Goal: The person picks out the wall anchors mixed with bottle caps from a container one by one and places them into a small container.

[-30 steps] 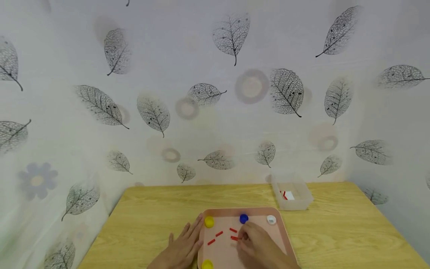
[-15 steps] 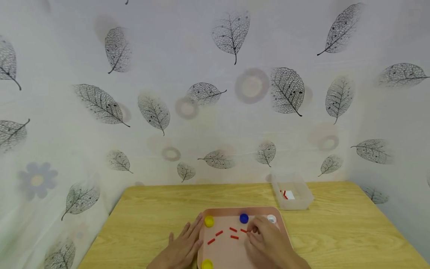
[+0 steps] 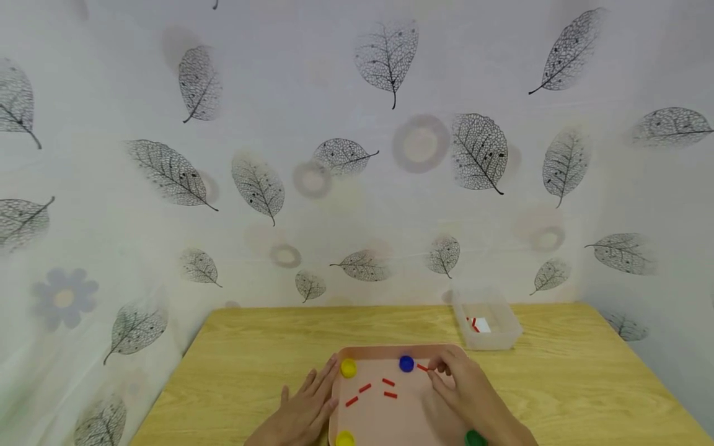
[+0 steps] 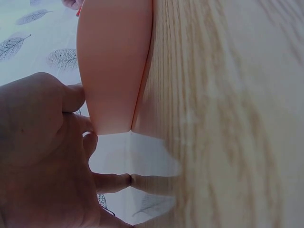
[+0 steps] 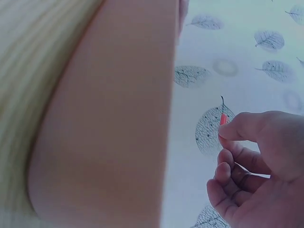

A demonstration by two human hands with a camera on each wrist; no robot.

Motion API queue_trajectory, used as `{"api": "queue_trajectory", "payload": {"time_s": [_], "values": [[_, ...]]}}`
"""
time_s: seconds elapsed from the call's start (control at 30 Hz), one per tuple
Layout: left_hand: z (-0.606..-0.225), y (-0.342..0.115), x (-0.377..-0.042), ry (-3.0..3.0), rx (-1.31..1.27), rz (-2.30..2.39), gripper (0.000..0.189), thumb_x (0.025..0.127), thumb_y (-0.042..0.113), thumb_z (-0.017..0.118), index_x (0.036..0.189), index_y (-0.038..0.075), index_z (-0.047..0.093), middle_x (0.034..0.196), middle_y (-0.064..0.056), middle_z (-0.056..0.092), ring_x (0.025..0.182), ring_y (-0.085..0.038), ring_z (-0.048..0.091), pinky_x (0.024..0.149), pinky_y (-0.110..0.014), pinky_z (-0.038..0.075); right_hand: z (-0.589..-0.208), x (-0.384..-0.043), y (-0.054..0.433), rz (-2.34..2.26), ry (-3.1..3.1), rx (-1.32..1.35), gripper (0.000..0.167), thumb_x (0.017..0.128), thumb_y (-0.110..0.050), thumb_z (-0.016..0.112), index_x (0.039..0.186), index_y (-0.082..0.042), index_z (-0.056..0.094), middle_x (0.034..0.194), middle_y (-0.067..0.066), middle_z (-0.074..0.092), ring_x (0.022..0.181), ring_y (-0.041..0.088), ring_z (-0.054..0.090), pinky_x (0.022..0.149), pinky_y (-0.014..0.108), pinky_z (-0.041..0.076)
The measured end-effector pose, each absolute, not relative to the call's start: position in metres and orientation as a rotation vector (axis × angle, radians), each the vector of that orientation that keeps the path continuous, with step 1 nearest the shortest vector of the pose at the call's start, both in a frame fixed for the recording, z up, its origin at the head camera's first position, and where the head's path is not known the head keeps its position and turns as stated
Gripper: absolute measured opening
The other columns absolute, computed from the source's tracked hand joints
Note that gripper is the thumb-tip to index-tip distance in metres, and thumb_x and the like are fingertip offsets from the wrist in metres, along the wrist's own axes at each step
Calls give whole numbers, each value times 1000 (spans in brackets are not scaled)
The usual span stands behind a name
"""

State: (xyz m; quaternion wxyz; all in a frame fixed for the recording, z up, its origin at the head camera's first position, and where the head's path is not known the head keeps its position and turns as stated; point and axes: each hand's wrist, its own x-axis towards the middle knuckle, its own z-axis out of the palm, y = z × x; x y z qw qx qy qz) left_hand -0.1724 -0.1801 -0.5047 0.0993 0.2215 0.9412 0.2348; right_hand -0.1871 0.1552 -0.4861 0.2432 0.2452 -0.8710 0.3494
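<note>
the right hand (image 3: 463, 390) is pinching one red stick (image 3: 423, 368) narrowly between thumb and fingertip, the stick's free end poking out over the far right part of the pink tray (image 3: 401, 421). the left hand (image 3: 301, 406) is gripping nothing; its fingers are spreading wide and touching the tray's left wall. four loose red sticks (image 3: 365, 388) are lying on the tray's floor, from its left side to its middle. a blue cap (image 3: 406, 363) is sitting by the tray's far wall, a yellow cap (image 3: 348, 368) is occupying its far left corner, and a clear box (image 3: 496, 341) is standing beyond its far right corner.
</note>
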Motion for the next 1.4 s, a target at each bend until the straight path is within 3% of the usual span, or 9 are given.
{"api": "queue_trajectory", "payload": {"time_s": [0.2,0.43,0.63,1.0,1.27,1.4], "values": [[-507,-180,-172,2778,649,703,63,112,47,27,167,20,13,173,-2,10,146,-51,29,86,-95,11,-479,-191,167,927,-2344,657,34,78,9,80,86,-20,64,86,-15,54,75,3,54,61,24,52],[-508,-180,-173,2793,659,696,62,112,47,28,167,21,13,173,-1,11,146,-50,30,86,-95,13,-469,-201,181,908,-2255,734,28,81,9,78,91,-14,66,89,-8,60,77,5,56,63,24,51],[-507,-180,-173,2783,659,712,62,112,46,28,167,22,12,173,-1,9,146,-51,30,87,-95,12,-460,-206,188,873,-2279,665,35,76,11,81,90,-17,65,88,-13,58,78,4,53,65,27,52],[-514,-179,-178,2758,624,726,62,112,48,28,167,25,11,173,0,8,146,-51,30,87,-95,12,-451,-215,211,828,-2238,546,31,76,10,83,88,-15,69,87,-14,59,76,7,53,68,12,41],[-516,-179,-180,2773,622,736,62,112,48,30,167,24,14,172,-1,12,145,-52,32,85,-96,12,-448,-227,229,806,-2274,471,27,78,8,82,89,-13,69,84,-12,58,75,4,51,65,19,46],[-518,-180,-180,2786,606,752,62,111,49,30,167,25,15,172,0,12,145,-52,32,86,-96,12,-451,-233,239,808,-2275,410,26,79,8,81,89,-12,68,81,-10,58,72,5,51,65,16,44]]}}
